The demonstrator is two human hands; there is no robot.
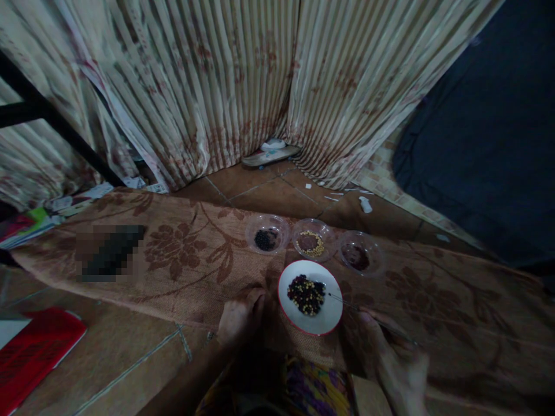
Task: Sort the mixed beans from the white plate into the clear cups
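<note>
A white plate (333, 315) with a red rim holds a mixed heap of dark and pale yellow beans (307, 294). At its right, my right hand (392, 352) is closed around thin metal tweezers (347, 303), whose tips reach over the plate with a small dark speck, perhaps a bean, at their end. My left hand (243, 315) rests curled on the cloth just left of the plate. Behind the plate stand three clear bowls: one with black beans (265, 238), one with yellow beans (312, 245), and one with dark red beans (355, 256).
A brown flowered cloth (208, 289) covers the long, low surface. A blurred dark object (113, 254) lies on its left part. Striped curtains (243, 86) hang behind, with a slipper (271, 155) and white scraps on the tiled floor. A red bag (47, 341) is at lower left.
</note>
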